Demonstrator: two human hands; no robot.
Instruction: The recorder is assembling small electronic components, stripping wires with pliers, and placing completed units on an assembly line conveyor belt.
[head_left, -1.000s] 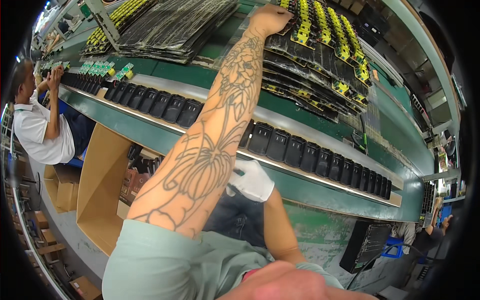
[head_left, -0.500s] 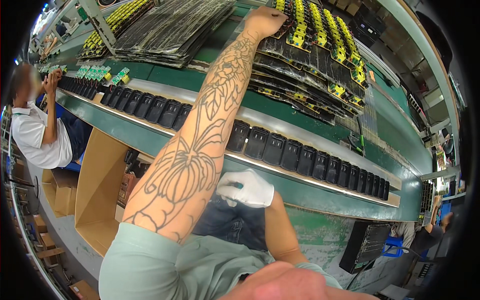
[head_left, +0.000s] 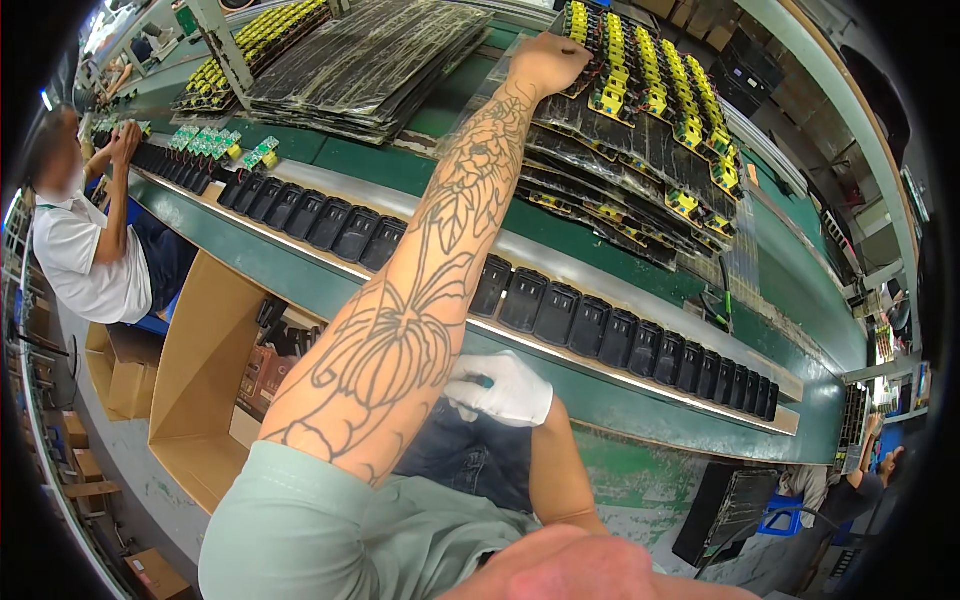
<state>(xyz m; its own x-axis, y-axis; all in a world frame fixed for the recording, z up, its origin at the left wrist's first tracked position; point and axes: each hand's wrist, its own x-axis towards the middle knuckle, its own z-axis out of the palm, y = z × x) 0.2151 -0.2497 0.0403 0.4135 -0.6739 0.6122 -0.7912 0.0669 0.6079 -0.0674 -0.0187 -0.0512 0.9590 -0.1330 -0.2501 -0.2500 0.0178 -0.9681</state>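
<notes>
My bare, tattooed left arm stretches over the bench. At its end my left hand (head_left: 550, 62) is closed at the left column of circuit boards with yellow parts (head_left: 611, 92), on top of a stack of black sheets (head_left: 590, 150); what its fingers grip, if anything, is hidden. In a white glove, my right hand (head_left: 510, 388) rests above my lap at the bench edge. Its fingers are loosely bent with a gap beside the thumb, nothing visible in them; the fingertips lie partly behind my left forearm. Beyond it runs a row of black plastic housings (head_left: 556, 312).
Another pile of black sheets (head_left: 365, 65) lies at the far left. Green circuit boards (head_left: 205, 141) sit on housings to the left, near a seated person (head_left: 90, 240). A green-handled tool (head_left: 717, 308) lies right of the stack. An open cardboard box (head_left: 195, 370) stands below the bench.
The whole view has shifted slightly, so the bench appears lower and a little to the right. My left hand stays at the boards and my right hand stays above my lap.
</notes>
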